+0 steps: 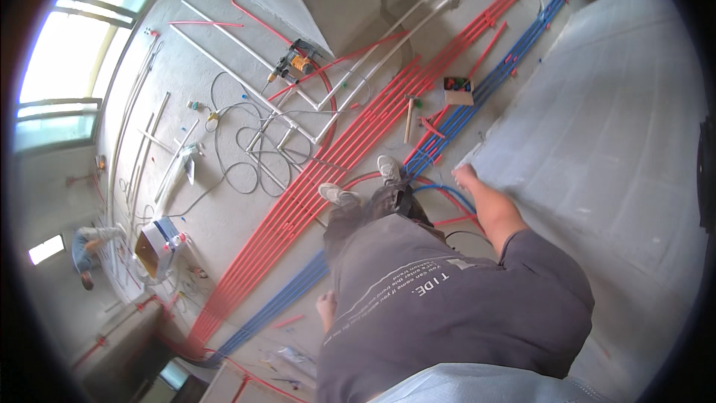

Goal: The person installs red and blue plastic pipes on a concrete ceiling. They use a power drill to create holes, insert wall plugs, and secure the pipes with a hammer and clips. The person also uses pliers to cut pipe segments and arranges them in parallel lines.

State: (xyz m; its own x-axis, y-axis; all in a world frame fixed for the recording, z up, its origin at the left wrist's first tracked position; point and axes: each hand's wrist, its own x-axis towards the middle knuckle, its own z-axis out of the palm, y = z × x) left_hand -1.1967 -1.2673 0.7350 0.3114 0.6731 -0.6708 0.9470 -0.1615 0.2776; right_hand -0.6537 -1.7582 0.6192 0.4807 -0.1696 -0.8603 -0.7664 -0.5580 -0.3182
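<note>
Near the wall on the right, my right hand has its fingers curled in. Whether anything is in them is too small to tell. My left hand hangs beside my dark shirt, partly covered by my body, and its fingers do not show clearly. Below it runs a bundle of blue conduits. My shoes stand by a wide band of parallel red conduits. Ahead of my feet lie a hammer and a small open box of fittings. More blue conduits run past the box.
A yellow-and-black power drill, white pipes and a tangled grey cable lie on the floor. A grey wall rises at right; a column stands ahead. At far left another person bends near a carton.
</note>
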